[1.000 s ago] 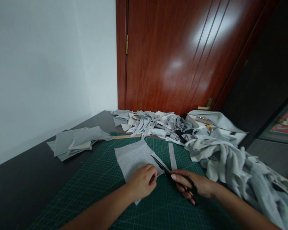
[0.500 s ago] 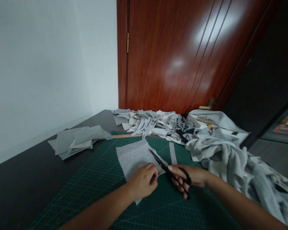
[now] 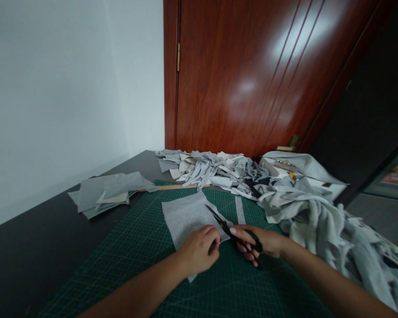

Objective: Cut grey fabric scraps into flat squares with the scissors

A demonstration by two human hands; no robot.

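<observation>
Cloth [image 3: 185, 218], light grey, flat on the green gridded mat [image 3: 129, 251], mid-mat, in front of the body; near corner poking out below the left wrist, far corner narrowing toward the scraps. Left hand [image 3: 199, 249] on the near part of the cloth, fingers curled in, knuckles up; whether pinching any of it, cannot tell. Right hand [image 3: 250, 243] wrapped around the black handles of the scissors [image 3: 224, 227], thumb on top; blades over the cloth by its right edge, tips pointing away and to the left. Open or closed blades: cannot tell for certain. Just right of the cloth, near the right hand: a thin grey strip [image 3: 240, 210], lying on the mat. Along the far mat edge, a narrow wooden-looking bar [image 3: 175, 187]. Left, on the dark table [image 3: 33, 251] and partly over the mat, a loose stack [image 3: 104, 192] of grey pieces. Beyond the mat, a heap of scraps [image 3: 208, 170], grey and off-white. Right, a bulky pile [image 3: 318, 221] of grey fabric, spilling nearer. Behind all, a reddish-brown door [image 3: 232, 79].
</observation>
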